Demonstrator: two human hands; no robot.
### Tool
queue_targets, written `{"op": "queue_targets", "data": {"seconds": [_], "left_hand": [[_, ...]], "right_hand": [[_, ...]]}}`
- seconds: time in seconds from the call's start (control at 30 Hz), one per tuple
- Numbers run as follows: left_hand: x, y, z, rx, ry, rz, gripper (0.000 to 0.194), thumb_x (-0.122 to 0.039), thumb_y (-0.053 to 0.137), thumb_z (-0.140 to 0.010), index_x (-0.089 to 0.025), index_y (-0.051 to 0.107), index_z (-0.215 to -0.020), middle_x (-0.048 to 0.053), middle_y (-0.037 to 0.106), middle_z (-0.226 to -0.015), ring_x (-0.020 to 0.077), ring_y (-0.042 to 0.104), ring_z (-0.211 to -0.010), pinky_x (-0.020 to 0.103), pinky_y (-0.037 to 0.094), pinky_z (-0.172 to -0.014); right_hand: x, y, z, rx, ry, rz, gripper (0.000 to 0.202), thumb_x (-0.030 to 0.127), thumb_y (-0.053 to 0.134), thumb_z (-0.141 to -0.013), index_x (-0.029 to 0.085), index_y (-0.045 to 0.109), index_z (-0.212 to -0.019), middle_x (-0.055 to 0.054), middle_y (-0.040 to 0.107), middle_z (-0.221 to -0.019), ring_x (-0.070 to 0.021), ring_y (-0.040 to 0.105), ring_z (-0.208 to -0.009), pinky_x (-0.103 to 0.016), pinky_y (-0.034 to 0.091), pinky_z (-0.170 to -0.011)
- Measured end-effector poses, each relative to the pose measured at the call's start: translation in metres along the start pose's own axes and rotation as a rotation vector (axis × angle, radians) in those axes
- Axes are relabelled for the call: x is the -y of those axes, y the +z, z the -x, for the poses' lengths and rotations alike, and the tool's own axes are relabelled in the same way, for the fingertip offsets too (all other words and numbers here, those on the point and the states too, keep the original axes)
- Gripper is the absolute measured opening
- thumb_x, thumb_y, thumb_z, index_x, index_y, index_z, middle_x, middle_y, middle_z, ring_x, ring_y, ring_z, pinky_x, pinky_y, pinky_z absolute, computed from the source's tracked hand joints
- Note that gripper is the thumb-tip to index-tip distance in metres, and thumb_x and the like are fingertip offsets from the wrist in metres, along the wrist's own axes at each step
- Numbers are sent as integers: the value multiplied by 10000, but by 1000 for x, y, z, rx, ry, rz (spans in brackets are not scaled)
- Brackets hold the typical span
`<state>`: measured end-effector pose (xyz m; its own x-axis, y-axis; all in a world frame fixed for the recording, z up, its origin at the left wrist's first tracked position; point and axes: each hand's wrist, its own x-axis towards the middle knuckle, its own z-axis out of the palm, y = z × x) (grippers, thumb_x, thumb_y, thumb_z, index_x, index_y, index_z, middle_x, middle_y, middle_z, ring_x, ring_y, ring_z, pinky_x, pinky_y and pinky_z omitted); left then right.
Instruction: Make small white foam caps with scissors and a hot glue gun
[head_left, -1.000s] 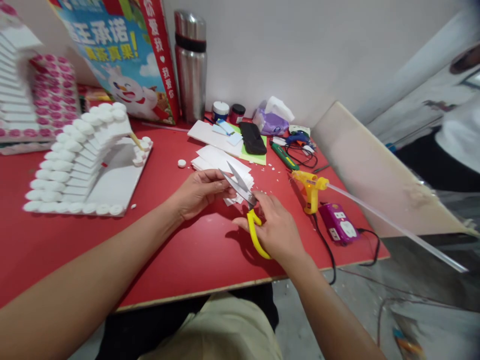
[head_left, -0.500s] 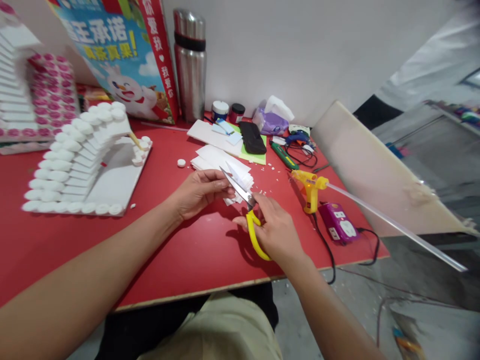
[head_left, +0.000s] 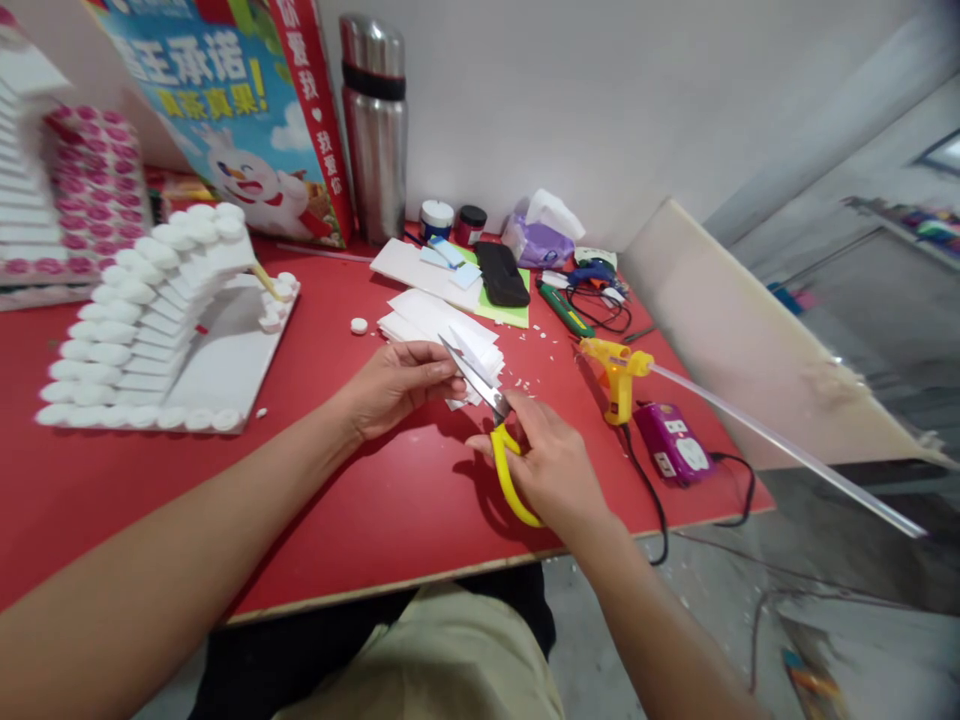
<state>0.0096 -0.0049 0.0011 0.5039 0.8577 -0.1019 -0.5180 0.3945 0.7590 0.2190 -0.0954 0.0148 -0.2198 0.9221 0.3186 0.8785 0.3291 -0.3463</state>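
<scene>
Table: red, near edge below both hands
Right hand: clamped on the yellow scissors handles
Scissors: blades parted, slanting from the right grip toward the far-left corner, beside the left fingertips
Left hand: thumb and fingers together; contents unclear
White paper: beyond, toward the far edge

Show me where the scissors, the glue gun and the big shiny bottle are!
Scissors (head_left: 505,483), head view: on the yellow handle.
Glue gun (head_left: 619,397), head view: on its yellow grip.
Shiny bottle (head_left: 382,150), head view: on its silver side, below the black band.
</scene>
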Motion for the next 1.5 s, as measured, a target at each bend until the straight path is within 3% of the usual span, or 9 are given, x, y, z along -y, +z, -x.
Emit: {"op": "queue_targets", "data": {"seconds": [0.27,0.43,0.53,0.73,1.07,1.23,1.37,1.5], "left_hand": [[0,2,0,-25,-24,29,221,-176,907,-674,-100,755,-815,57,739,-700,158,715,-662,301,607,-732],[-2,2,2,-26,-52,26,248,-156,891,-700,-89,776,-910,81,769,-822,143,717,-683,295,611,-762],[-2,2,3,-19,-61,38,251,-149,883,-710,-91,779,-931,94,779,-874,131,715,-681,276,615,-753],[-4,2,2,13,-45,66,245,-141,871,-725,-109,780,-951,86,781,-873,127,731,-700,223,615,-719],[-4,3,4,55,35,13,185,-136,863,-737,-112,754,-884,67,766,-885,156,744,-730,289,628,-764],[-4,5,4,-1,88,-21,204,-159,879,-726,-127,748,-879,57,765,-887,158,749,-725,285,627,-739],[-3,4,3,-42,91,-42,335,-164,901,-688,-161,784,-1002,56,774,-919,156,749,-706,239,608,-657],[-3,2,3,-57,108,-28,277,-136,909,-663,-144,806,-921,74,788,-919,152,757,-750,228,606,-742]], "right_hand": [[-2,1,2,-1,15,-72,487,552,560,-978,146,621,-1240,-133,752,-991,-271,718,-882,-356,541,-761],[-2,-9,-1,-29,227,-189,435,552,630,-931,192,656,-1174,-57,731,-866,-203,672,-726,-299,519,-693],[-6,-12,-2,-71,280,-195,477,575,645,-908,187,659,-1186,-46,709,-833,-183,631,-666,-291,503,-661],[-9,-13,0,-95,245,-201,482,569,686,-881,198,648,-1187,-30,682,-831,-162,584,-642,-273,487,-643],[-13,-7,1,-74,241,-187,466,543,690,-890,197,636,-1197,-36,682,-838,-177,614,-683,-277,499,-668],[-10,-9,-2,-35,207,-166,508,542,699,-881,188,611,-1236,-54,688,-898,-196,639,-738,-296,511,-702],[-9,-9,-3,-11,204,-167,520,540,691,-882,190,596,-1256,-67,694,-937,-209,651,-761,-308,518,-702],[-10,-8,-2,-10,226,-200,490,532,685,-892,209,589,-1248,-49,689,-907,-208,654,-760,-310,520,-704]]}}
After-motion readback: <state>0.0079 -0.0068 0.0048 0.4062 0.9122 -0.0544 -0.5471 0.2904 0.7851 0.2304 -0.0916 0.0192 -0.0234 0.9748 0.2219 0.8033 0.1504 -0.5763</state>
